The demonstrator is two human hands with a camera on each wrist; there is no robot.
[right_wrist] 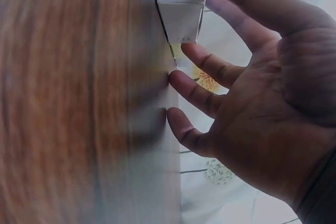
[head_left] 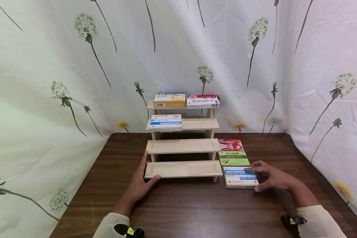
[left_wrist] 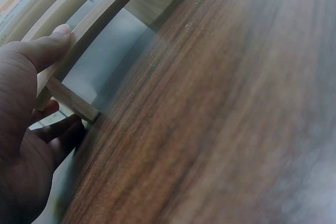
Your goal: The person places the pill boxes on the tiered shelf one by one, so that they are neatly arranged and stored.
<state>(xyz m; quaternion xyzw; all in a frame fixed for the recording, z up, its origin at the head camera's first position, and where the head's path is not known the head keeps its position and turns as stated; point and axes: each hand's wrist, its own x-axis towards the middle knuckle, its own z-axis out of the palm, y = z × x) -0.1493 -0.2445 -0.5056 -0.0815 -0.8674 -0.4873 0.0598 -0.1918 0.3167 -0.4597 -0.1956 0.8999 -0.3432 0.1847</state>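
My left hand (head_left: 139, 185) is at the front left corner of a wooden step rack (head_left: 184, 169). Its thumb lies on the lowest step's edge, and the fingers run round the left end, as the left wrist view also shows. On the right, my right hand (head_left: 272, 177) holds a white-and-blue medicine box (head_left: 239, 180) by its right end. The index finger reaches over the box top and the thumb is at its near corner. In the right wrist view the other fingers (right_wrist: 197, 93) are spread beside the white box end (right_wrist: 181, 19), low over the table.
An orange-and-white box (head_left: 169, 100) and a red-and-white box (head_left: 203, 101) stand on the top step. A white-and-blue box (head_left: 165, 123) lies on the second. Green (head_left: 234, 158) and red (head_left: 232, 144) boxes lie right of the rack on the brown table (head_left: 178, 211). Flowered curtain (head_left: 172, 59) hangs behind.
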